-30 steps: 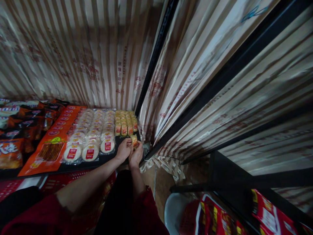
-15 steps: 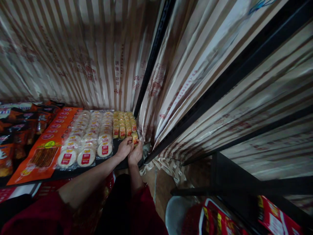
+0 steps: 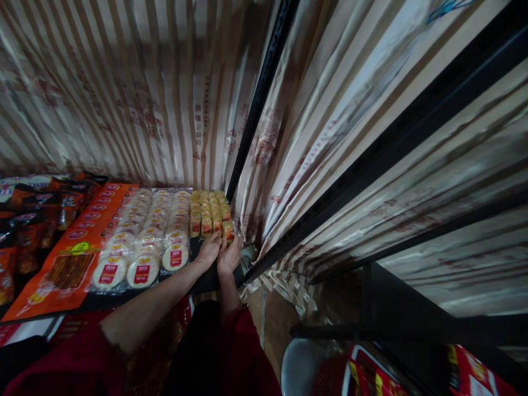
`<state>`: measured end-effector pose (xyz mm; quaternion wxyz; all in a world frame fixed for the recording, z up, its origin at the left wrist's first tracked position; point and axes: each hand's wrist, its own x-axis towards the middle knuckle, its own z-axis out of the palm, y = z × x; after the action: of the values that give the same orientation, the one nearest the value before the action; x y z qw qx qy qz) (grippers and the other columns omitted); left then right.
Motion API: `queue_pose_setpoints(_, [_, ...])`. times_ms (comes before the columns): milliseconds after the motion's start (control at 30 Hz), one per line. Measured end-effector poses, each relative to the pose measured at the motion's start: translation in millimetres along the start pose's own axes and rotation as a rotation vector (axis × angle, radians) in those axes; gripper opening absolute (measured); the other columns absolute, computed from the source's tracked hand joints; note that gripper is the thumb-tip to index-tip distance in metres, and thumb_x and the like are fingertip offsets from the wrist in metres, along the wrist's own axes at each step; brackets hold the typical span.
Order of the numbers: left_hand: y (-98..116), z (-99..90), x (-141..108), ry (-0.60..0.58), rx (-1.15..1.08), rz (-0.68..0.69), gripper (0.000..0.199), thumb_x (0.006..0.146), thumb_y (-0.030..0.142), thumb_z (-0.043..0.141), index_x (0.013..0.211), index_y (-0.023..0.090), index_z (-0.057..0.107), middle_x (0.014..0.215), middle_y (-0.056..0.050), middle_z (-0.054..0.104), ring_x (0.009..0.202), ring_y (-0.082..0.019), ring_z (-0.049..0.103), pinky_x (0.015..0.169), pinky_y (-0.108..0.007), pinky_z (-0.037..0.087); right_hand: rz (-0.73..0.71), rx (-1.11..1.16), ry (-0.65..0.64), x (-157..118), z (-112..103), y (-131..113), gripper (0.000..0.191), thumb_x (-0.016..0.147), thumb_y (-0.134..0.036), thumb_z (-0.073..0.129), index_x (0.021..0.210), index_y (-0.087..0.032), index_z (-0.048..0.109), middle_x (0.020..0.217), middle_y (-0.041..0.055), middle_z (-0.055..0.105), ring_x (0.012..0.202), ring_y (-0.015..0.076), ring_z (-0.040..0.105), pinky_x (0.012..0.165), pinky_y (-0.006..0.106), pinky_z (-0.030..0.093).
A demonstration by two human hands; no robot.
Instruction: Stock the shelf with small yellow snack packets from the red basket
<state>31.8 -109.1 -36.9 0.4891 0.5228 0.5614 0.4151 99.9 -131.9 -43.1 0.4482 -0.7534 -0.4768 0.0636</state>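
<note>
My right hand [image 3: 229, 257] is closed on a small yellow snack packet [image 3: 227, 230] with a red label, at the front of the right-hand row. Close against it, my left hand [image 3: 208, 252] has its fingers pinched at the same packet's near left side. Several matching packets [image 3: 206, 209] stand in tight rows just behind, on the dark shelf [image 3: 206, 281]. Left of them lie rows of round white crackers [image 3: 143, 270] in clear wrappers with red labels. The fingertips partly hide the packet's lower part.
An orange snack bag [image 3: 61, 275] lies flat on the shelf, with black-and-orange packets [image 3: 31, 225] farther left. A black metal post [image 3: 264, 99] and striped sheeting [image 3: 165, 82] border the shelf. At lower right are a pale bucket [image 3: 299, 366] and red packages [image 3: 478, 374].
Both hands have lowered the small yellow packet slightly onto the front of its row, and it now leans there. The view has shifted a little.
</note>
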Motion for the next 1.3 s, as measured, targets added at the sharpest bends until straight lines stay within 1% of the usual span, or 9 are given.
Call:
queue_pose_setpoints(167, [-3, -2.5, 0, -0.008, -0.005, -0.011, 0.042, 0.082, 0.018, 0.045, 0.122, 0.011, 0.056, 0.132, -0.01, 0.051, 0.124, -0.017, 0.046, 0.108, -0.03, 0.029, 0.012, -0.025, -0.018, 8, 5, -1, 0.025, 0.086, -0.026, 0.044, 0.107, -0.018, 0.054, 0.106, 0.0102, 0.062, 0.091, 0.0217, 0.058, 0.074, 0.031, 0.041])
queue_pose_setpoints(367, [-6, -2.5, 3, 0.017, 0.028, -0.037, 0.039, 0.081, 0.015, 0.045, 0.117, 0.017, 0.061, 0.124, -0.006, 0.059, 0.118, -0.017, 0.053, 0.105, -0.031, 0.035, 0.032, -0.017, -0.019, 15, 10, -7, 0.025, 0.087, -0.026, 0.044, 0.107, -0.018, 0.056, 0.106, 0.0107, 0.062, 0.095, 0.0216, 0.058, 0.076, 0.031, 0.041])
queue_pose_setpoints(467, [-6, -2.1, 3, 0.008, 0.038, -0.017, 0.04, 0.081, 0.014, 0.044, 0.117, 0.016, 0.061, 0.123, -0.006, 0.06, 0.117, -0.017, 0.053, 0.105, -0.031, 0.035, 0.044, -0.01, -0.033, 19, 13, -7, 0.025, 0.086, -0.027, 0.044, 0.107, -0.018, 0.055, 0.107, 0.0102, 0.062, 0.095, 0.022, 0.058, 0.076, 0.031, 0.041])
queue_pose_setpoints(600, [-7, -2.5, 5, 0.0, 0.069, -0.015, 0.041, 0.08, 0.014, 0.044, 0.118, 0.017, 0.06, 0.124, -0.006, 0.059, 0.118, -0.017, 0.052, 0.106, -0.031, 0.034, 0.008, 0.015, -0.007, 22, 19, -3, 0.024, 0.085, -0.027, 0.044, 0.105, -0.018, 0.055, 0.104, 0.0099, 0.062, 0.094, 0.0218, 0.057, 0.078, 0.032, 0.041])
queue_pose_setpoints(733, [-8, -3.9, 5, -0.021, 0.106, -0.016, 0.041, 0.08, 0.015, 0.045, 0.119, 0.018, 0.059, 0.125, -0.004, 0.058, 0.119, -0.017, 0.052, 0.106, -0.031, 0.034, -0.039, 0.038, 0.012, 23, 23, 1, 0.022, 0.084, -0.022, 0.045, 0.103, -0.017, 0.055, 0.104, 0.0105, 0.061, 0.095, 0.0211, 0.056, 0.081, 0.032, 0.041])
queue_pose_setpoints(800, [-6, -4.9, 5, -0.034, 0.133, -0.019, 0.042, 0.081, 0.016, 0.045, 0.121, 0.017, 0.058, 0.127, -0.005, 0.057, 0.12, -0.017, 0.051, 0.107, -0.031, 0.033, -0.058, 0.046, 0.01, 23, 25, 4, 0.024, 0.083, -0.02, 0.044, 0.104, -0.016, 0.055, 0.104, 0.0112, 0.061, 0.097, 0.0213, 0.055, 0.084, 0.033, 0.041])
queue_pose_setpoints(967, [0, -5.5, 3, -0.037, 0.166, -0.04, 0.042, 0.082, 0.016, 0.044, 0.121, 0.015, 0.057, 0.127, -0.007, 0.056, 0.12, -0.016, 0.05, 0.107, -0.03, 0.032, -0.105, 0.068, -0.008, 24, 28, 9, 0.031, 0.082, -0.015, 0.043, 0.111, -0.014, 0.054, 0.111, 0.0136, 0.06, 0.105, 0.0216, 0.053, 0.092, 0.036, 0.04])
queue_pose_setpoints(1100, [-1, -4.3, 2, -0.031, 0.15, -0.021, 0.042, 0.082, 0.017, 0.043, 0.122, 0.013, 0.057, 0.127, -0.009, 0.056, 0.12, -0.018, 0.051, 0.106, -0.03, 0.033, -0.114, 0.071, -0.021, 23, 29, 10, 0.032, 0.083, -0.016, 0.042, 0.112, -0.012, 0.055, 0.119, 0.0161, 0.057, 0.113, 0.0222, 0.05, 0.095, 0.038, 0.039])
queue_pose_setpoints(1300, [-2, -3.2, 3, -0.006, 0.117, -0.059, 0.039, 0.081, 0.019, 0.047, 0.118, 0.02, 0.061, 0.124, -0.004, 0.06, 0.118, -0.018, 0.053, 0.105, -0.031, 0.035, -0.129, 0.097, -0.047, 19, 31, 14, 0.046, 0.082, -0.012, 0.036, 0.127, -0.014, 0.047, 0.129, 0.0133, 0.052, 0.12, 0.0183, 0.047, 0.1, 0.036, 0.038])
